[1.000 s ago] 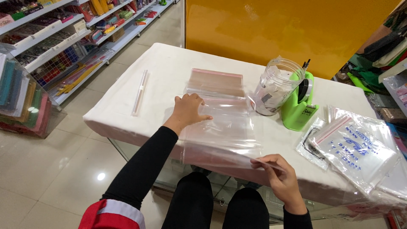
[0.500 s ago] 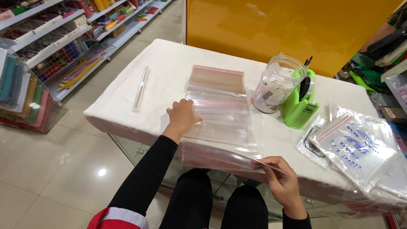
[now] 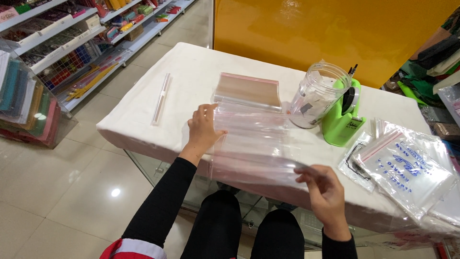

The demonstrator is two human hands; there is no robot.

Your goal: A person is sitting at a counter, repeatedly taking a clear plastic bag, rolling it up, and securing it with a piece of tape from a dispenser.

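1. The left hand (image 3: 203, 128) lies flat, fingers spread, pressing the left edge of a clear plastic bag (image 3: 254, 146).
2. The right hand (image 3: 322, 184) pinches the bag's near right corner between thumb and fingers, just over the counter's (image 3: 139, 124) front edge.
3. The bag lies mid-counter, its far end touching a stack of bags (image 3: 248, 91).
4. A clear jar (image 3: 318, 96) and green tape dispenser (image 3: 341, 122) stand just right; printed zip bags (image 3: 407, 168) crowd the right end.
5. Left of the hands, only a thin plastic strip (image 3: 161, 98) lies on open counter.
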